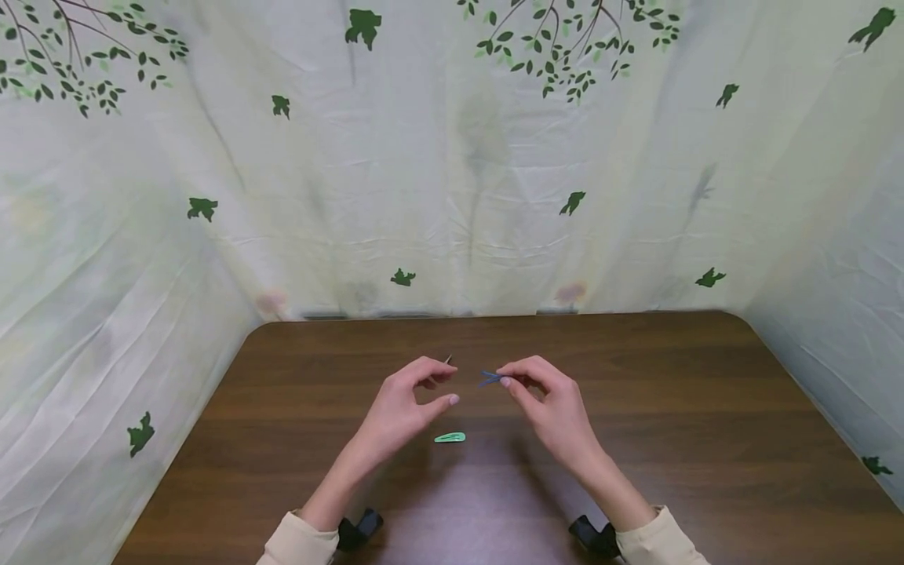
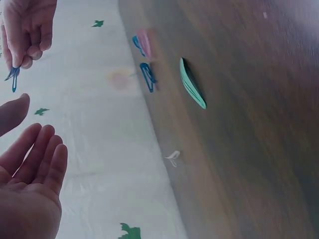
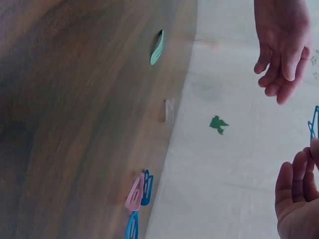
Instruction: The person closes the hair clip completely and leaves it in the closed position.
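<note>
My right hand (image 1: 554,404) pinches a blue snap hair clip (image 1: 490,378) between thumb and fingertips. The clip's two parts are spread apart at its free end, which points toward my left hand (image 1: 410,404). That left hand holds nothing, its thumb and fingers parted, a short gap from the blue clip. Below and between the hands, a mint green hair clip (image 1: 450,437) lies on the table. From the left wrist, the pinched blue clip (image 2: 14,79) hangs from the right fingertips. The right wrist view shows it (image 3: 314,122) at the frame's edge.
Farther back on the wooden table (image 1: 325,353) lie a pink hair clip (image 3: 133,193), blue hair clips (image 3: 147,188) beside it and a whitish clip (image 3: 169,110). White curtains (image 1: 438,157) with leaf and bird prints stand behind and beside the table.
</note>
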`<state>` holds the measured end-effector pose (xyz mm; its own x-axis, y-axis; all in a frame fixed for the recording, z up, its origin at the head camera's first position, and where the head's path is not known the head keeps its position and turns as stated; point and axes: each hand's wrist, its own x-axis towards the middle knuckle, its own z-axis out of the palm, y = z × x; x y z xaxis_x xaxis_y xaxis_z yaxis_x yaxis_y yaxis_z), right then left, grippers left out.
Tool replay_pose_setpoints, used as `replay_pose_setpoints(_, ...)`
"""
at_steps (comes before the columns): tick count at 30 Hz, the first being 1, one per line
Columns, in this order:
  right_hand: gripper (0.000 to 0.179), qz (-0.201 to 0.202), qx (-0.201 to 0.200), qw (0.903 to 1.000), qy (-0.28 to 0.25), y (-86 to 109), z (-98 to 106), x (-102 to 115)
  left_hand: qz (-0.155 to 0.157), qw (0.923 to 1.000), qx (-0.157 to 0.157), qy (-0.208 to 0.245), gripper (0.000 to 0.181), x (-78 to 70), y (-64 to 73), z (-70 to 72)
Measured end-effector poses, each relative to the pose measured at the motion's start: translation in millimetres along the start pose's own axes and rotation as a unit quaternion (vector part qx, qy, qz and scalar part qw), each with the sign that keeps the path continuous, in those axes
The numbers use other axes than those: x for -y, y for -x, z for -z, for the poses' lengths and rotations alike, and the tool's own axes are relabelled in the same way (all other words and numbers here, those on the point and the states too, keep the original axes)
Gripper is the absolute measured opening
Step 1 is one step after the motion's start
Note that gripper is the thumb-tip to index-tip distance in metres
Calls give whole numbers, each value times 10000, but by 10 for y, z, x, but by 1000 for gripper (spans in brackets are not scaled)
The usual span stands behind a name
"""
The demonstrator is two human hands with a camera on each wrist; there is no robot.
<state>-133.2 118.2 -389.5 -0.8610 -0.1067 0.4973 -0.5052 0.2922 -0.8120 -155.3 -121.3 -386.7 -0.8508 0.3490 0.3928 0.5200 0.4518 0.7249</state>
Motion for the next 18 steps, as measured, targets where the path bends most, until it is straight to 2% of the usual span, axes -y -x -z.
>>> replay_pose_setpoints(6,18,49,-83,9999,-84,87,26,105,-185,9996,-53,202,35,-109,90,-1)
replay_pose_setpoints(8,17,54,-116,9999,-92,108,48,221,-278,9992,-97,284,36,-148,116,-9)
replay_pose_setpoints(9,16,72,-130,9998,-94,117,60,289,-321,9989,-122,309,36,-216,128,4)
replay_pose_setpoints(13,14,41,-187,9998,-111,147,102,545,-443,9980,-134,439,36,-283,167,-1)
replay_pose_setpoints(18,22,165,-322,9992,-151,228,84,392,-519,9971,-148,537,38,-299,224,-37)
